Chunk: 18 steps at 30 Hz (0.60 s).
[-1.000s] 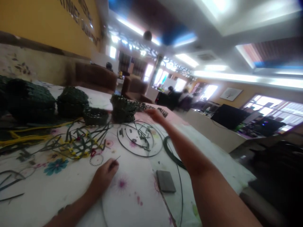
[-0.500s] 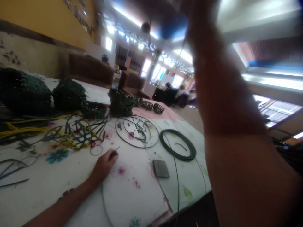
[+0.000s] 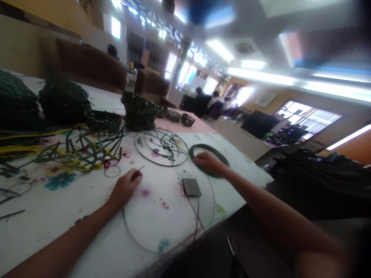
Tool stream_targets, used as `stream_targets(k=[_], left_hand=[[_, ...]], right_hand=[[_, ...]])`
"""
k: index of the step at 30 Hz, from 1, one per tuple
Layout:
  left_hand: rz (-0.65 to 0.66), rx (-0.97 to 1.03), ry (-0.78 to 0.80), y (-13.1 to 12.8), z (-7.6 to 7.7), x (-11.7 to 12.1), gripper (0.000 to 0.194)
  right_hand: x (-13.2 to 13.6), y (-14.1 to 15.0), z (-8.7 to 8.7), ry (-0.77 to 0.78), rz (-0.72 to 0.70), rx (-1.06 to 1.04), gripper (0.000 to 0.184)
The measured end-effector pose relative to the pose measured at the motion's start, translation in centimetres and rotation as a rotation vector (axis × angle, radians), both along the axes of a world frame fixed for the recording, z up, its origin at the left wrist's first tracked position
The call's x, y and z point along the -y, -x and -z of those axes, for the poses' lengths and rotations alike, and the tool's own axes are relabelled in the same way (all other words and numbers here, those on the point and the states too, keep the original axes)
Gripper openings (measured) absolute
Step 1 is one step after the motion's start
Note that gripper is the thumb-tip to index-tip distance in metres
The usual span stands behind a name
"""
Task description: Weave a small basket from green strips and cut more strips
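Observation:
My left hand [image 3: 126, 188] rests on the flowered tablecloth, fingers closed on a thin dark strip [image 3: 141, 168] whose tip pokes out above them. From beneath this hand, a long thin strand [image 3: 136, 240] curves toward the table's front edge. My right hand [image 3: 208, 162] is a closed fist over the near-left part of a dark green coil [image 3: 222, 157]; what it holds, if anything, is hidden. Between the hands lies a small grey block [image 3: 191, 187]. Beyond them sits a larger thin hoop [image 3: 153, 165] with short cut pieces inside.
Dark green woven baskets [image 3: 139, 112] line the far side, with smaller ones [image 3: 188, 119] behind. Green and yellow strips [image 3: 84, 152] lie tangled at left. Scissors [image 3: 231, 247] are on a dark surface below the table edge. Chairs [image 3: 91, 63] and people are in the background.
My right hand reached out near the far baskets, then rose high out of view, and is now down at the coil. My left hand keeps its grip. The long strand has shifted.

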State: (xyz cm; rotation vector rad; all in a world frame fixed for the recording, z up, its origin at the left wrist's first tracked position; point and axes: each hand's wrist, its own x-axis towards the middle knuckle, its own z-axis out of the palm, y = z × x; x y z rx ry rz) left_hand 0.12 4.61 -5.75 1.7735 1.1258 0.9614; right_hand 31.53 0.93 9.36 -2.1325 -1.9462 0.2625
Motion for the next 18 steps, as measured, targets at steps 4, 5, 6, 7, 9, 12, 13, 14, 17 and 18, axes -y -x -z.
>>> stream_targets(k=[4,5,6,7,9,12,13,14,17,18], left_hand=[[-0.004,-0.011,0.002,0.1,0.0,0.0,0.020],[-0.006,-0.010,0.004,0.1,0.0,0.0,0.021],[-0.006,-0.007,0.006,0.2,0.0,0.0,0.021],[-0.005,-0.001,0.009,0.2,0.1,0.0,0.021],[-0.002,0.007,0.014,0.2,0.1,-0.1,0.021],[0.003,0.012,0.018,0.2,0.2,-0.2,0.021],[0.003,0.011,0.017,0.2,0.3,-0.2,0.021],[0.003,0.012,0.014,0.2,0.4,-0.3,0.021],[0.005,0.016,0.005,0.2,0.5,-0.3,0.021],[0.005,0.017,0.006,0.2,0.4,-0.3,0.021]], right_hand=[[6.1,0.3,5.5,0.136,0.060,0.066,0.036],[7.2,0.6,6.0,0.157,0.074,0.085,0.038],[8.2,0.9,6.2,0.179,0.081,0.105,0.039],[9.1,1.1,6.3,0.207,0.076,0.125,0.040],[10.7,1.5,6.3,0.292,0.028,0.159,0.041],[12.8,1.7,6.1,0.453,-0.073,0.201,0.040],[13.3,1.6,6.1,0.495,-0.098,0.216,0.039],[13.8,1.6,6.0,0.527,-0.117,0.231,0.038],[15.0,1.1,5.7,0.573,-0.208,0.277,0.040],[15.3,0.8,5.6,0.581,-0.252,0.289,0.042]])
